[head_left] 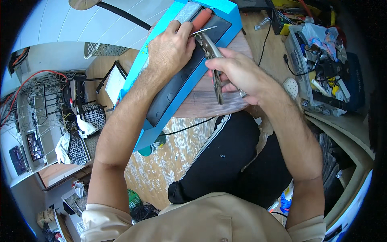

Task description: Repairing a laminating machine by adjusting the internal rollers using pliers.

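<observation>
A long bright-blue casing (227,5) with a dark inner panel (171,93) lies slantwise across a round wooden table (201,99). Inside its far end are an orange-red cylinder (201,19) and a grey textured roll (188,12). My left hand (169,50) rests over the casing, fingers closed by a thin pale strip (209,29); its grip point is hidden. In my right hand (242,74) is a pair of metal locking pliers (213,54), handles angled toward me. The jaws are close to the strip and my left fingertips; whether they bite on anything is unclear.
To the right stands a clear plastic bin (300,66) packed with tools and bags. A black cable (264,44) hangs beside the table. At left are a tangle of wires (44,76) and black-and-white baskets (76,148). My legs (219,157) are below the table.
</observation>
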Demonstrator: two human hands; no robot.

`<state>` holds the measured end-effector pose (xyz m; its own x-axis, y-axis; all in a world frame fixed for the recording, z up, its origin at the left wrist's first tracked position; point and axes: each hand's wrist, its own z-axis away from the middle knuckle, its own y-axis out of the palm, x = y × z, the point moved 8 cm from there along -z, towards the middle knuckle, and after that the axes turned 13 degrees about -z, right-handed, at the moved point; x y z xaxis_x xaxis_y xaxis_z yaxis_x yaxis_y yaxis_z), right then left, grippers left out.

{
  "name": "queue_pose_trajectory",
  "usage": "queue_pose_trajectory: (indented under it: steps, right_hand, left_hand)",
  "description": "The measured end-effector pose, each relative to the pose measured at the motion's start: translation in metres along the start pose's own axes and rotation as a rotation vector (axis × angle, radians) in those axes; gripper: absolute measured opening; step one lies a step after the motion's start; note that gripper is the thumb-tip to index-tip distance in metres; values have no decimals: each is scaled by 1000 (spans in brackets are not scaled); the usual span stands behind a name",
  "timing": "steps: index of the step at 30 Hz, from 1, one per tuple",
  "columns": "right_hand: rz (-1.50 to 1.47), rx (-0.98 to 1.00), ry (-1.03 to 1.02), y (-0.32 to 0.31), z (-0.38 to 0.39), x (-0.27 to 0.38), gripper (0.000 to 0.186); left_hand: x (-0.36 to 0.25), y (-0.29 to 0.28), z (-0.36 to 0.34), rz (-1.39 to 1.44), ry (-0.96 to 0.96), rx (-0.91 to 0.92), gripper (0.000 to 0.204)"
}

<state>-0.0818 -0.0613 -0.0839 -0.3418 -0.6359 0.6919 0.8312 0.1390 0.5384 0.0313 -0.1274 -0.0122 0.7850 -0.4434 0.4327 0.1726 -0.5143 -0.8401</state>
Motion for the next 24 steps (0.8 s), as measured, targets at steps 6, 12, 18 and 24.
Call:
queue_pose_trajectory:
  steps: [6,12,18,24]
  right_hand:
    - [387,-64,11,2,2,21,16]
    - [606,-95,69,8,6,33,15]
    - [790,-164,186,21,8,46,17]
    - [784,-204,138,32,2,47,20]
  left_hand:
    - [6,4,3,42,-17,30,23]
    - [6,10,7,33,-9,47,28]
    - [7,7,9,34,23,-14,21]
    - [8,8,9,48,39,-74,18]
